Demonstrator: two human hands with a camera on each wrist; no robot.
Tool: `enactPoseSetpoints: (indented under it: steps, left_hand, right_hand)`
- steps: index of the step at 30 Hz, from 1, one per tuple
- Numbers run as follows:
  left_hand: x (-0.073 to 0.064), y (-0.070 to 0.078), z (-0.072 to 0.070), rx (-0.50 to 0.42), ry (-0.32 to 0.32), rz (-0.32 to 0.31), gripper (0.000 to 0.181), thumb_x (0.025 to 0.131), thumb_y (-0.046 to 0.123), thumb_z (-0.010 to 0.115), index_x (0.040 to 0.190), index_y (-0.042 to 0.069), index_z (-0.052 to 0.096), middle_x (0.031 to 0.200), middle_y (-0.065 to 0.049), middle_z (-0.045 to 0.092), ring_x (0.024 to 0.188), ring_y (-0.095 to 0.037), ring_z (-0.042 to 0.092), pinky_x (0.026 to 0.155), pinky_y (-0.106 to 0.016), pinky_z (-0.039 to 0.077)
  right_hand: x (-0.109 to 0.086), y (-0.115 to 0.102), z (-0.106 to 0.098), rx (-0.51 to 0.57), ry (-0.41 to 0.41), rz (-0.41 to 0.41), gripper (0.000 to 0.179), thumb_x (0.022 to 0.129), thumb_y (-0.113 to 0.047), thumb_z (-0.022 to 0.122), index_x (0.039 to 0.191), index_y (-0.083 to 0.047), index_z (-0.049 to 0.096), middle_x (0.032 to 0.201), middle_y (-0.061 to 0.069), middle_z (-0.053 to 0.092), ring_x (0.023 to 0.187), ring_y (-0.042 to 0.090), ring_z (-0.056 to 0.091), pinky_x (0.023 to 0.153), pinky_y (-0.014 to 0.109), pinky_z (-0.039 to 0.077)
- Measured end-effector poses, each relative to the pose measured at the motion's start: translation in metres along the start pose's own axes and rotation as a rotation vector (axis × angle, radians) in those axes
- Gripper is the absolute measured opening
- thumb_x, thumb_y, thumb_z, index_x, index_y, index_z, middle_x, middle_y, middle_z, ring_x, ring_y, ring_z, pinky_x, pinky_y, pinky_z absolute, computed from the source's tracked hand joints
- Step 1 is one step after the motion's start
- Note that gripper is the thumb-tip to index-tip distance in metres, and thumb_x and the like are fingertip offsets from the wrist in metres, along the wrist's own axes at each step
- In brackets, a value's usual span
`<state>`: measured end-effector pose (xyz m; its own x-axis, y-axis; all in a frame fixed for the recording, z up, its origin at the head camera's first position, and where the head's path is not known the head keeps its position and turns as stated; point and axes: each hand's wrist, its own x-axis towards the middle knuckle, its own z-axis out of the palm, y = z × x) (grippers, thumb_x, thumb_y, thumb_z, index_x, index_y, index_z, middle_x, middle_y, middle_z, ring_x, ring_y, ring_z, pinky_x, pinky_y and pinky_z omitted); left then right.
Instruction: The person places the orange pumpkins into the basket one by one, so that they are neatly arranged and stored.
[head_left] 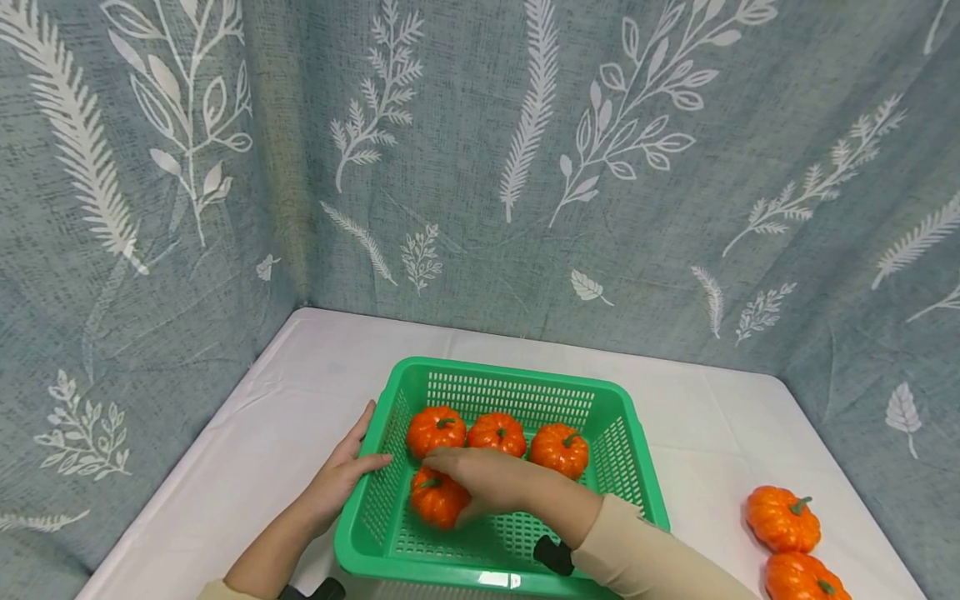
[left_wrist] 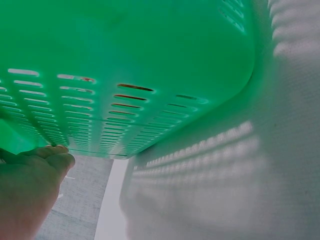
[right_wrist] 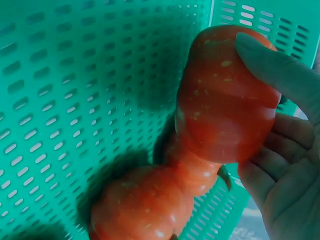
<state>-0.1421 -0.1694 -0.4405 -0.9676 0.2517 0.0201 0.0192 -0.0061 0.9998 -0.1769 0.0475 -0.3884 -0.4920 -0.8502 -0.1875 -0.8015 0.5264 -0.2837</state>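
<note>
My left hand [head_left: 337, 479] grips the left rim of a green plastic basket [head_left: 651, 467], thumb over the inner side and fingers outside. In the left wrist view, the left hand [left_wrist: 30, 190] lies against the slotted outer wall. Inside the basket, my right hand [head_left: 491, 477] holds a small orange pumpkin [head_left: 437, 502] near the front left. The right wrist view shows the thumb on one side of this pumpkin [right_wrist: 225, 100] and the fingers on the other. Behind it sit three more orange pumpkins: the left [head_left: 435, 432], middle [head_left: 498, 433] and right [head_left: 557, 450] ones.
Two more pumpkins, one behind [head_left: 780, 518] and one in front [head_left: 802, 577], stand on the white-covered table [head_left: 705, 433] right of the basket. A grey-green leaf-patterned curtain [head_left: 465, 233] hangs round the back and sides.
</note>
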Motion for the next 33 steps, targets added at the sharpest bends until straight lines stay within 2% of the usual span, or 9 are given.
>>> enactPoseSetpoints:
  steps: [6, 14, 21, 27, 33]
  left_hand:
    - [0.000, 0.000, -0.001, -0.003, -0.015, 0.008, 0.080, 0.091, 0.006, 0.044, 0.146, 0.015, -0.014, 0.153, -0.015, -0.007, 0.135, -0.038, 0.018, 0.095, -0.039, 0.045]
    - [0.000, 0.000, -0.001, -0.017, -0.024, 0.011, 0.081, 0.091, 0.006, 0.043, 0.146, 0.015, -0.016, 0.153, -0.017, -0.007, 0.133, -0.041, 0.022, 0.092, -0.040, 0.047]
    - [0.000, 0.001, 0.000, 0.010, -0.013, 0.003, 0.079, 0.092, 0.007, 0.043, 0.146, 0.014, -0.014, 0.153, -0.016, -0.007, 0.135, -0.040, 0.016, 0.097, -0.045, 0.041]
    - [0.001, 0.001, 0.000, 0.014, -0.006, -0.009, 0.079, 0.092, 0.007, 0.043, 0.146, 0.014, -0.013, 0.153, -0.015, -0.007, 0.137, -0.039, 0.013, 0.101, -0.049, 0.035]
    - [0.000, 0.001, 0.000, 0.019, -0.004, -0.017, 0.079, 0.092, 0.008, 0.044, 0.146, 0.014, -0.014, 0.153, -0.015, -0.005, 0.138, -0.038, 0.011, 0.103, -0.047, 0.033]
  right_hand:
    - [0.003, -0.004, 0.000, 0.005, -0.036, -0.015, 0.075, 0.070, -0.022, 0.078, 0.135, -0.007, 0.044, 0.141, 0.003, 0.043, 0.126, 0.013, 0.044, 0.104, 0.023, 0.038]
    - [0.008, -0.005, 0.005, -0.008, -0.062, -0.039, 0.073, 0.072, -0.021, 0.077, 0.135, -0.007, 0.044, 0.140, 0.003, 0.044, 0.126, 0.013, 0.043, 0.104, 0.022, 0.038]
    - [0.013, -0.005, 0.009, -0.021, -0.063, -0.061, 0.073, 0.071, -0.020, 0.078, 0.135, -0.008, 0.044, 0.141, 0.003, 0.043, 0.128, 0.013, 0.041, 0.104, 0.021, 0.037]
    - [0.013, -0.007, 0.011, -0.009, -0.064, -0.071, 0.074, 0.072, -0.018, 0.077, 0.137, -0.009, 0.042, 0.144, 0.002, 0.038, 0.133, 0.013, 0.034, 0.105, 0.022, 0.037]
    - [0.014, -0.007, 0.012, 0.000, -0.054, -0.098, 0.073, 0.073, -0.013, 0.076, 0.137, -0.011, 0.042, 0.146, 0.000, 0.036, 0.136, 0.011, 0.029, 0.106, 0.023, 0.036]
